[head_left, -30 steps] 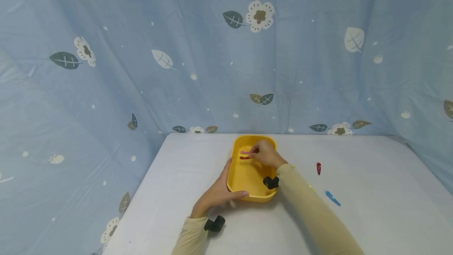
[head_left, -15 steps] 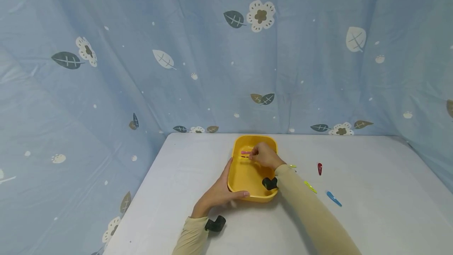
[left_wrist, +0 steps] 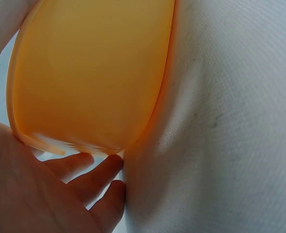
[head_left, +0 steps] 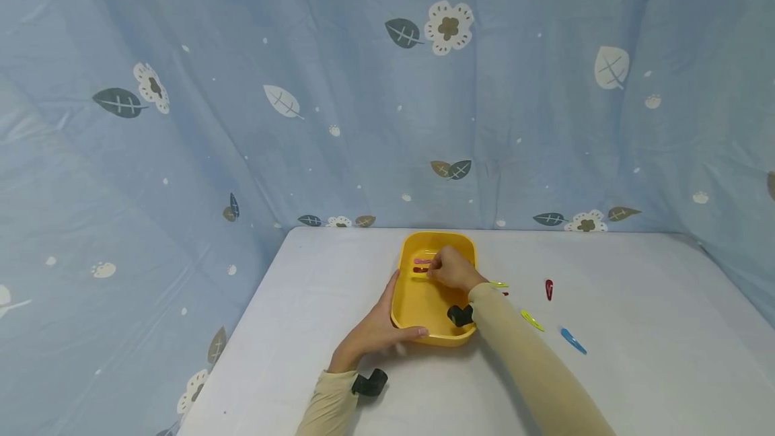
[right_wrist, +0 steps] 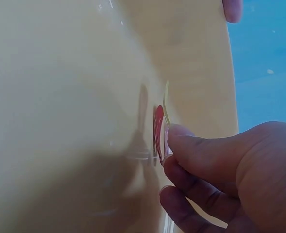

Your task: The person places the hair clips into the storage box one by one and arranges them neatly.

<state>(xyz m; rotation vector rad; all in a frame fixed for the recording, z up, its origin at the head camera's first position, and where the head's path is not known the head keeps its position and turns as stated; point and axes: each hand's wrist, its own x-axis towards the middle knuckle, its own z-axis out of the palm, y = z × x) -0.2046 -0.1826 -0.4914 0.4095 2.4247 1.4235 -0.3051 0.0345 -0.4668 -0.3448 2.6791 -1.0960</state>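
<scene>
A yellow plastic tray [head_left: 424, 318] stands on the white table. My left hand [head_left: 375, 328] grips its near left corner, the thumb along the near rim and the fingers at the left side; the left wrist view shows those fingers against the tray wall [left_wrist: 89, 77]. Inside the tray, my right hand [head_left: 454, 268] pinches a thin yellow hair clip [right_wrist: 166, 102] between thumb and fingers. A red hair clip [head_left: 420, 270] and a pink hair clip [head_left: 422, 261] lie beside it in the tray's far part, each partly hidden by the hand.
Right of the tray lie a red clip [head_left: 549, 290], a yellow-green clip [head_left: 532, 320] and a blue clip [head_left: 572, 341]. Another yellow clip [head_left: 499, 284] and a red end [head_left: 505, 294] show beside the right sleeve. A patterned blue curtain [head_left: 363, 86] hangs behind the table.
My right hand has shifted slightly toward me inside the tray, bringing the yellow hair clip from over the red one to its near side. My left hand stays on the tray.
</scene>
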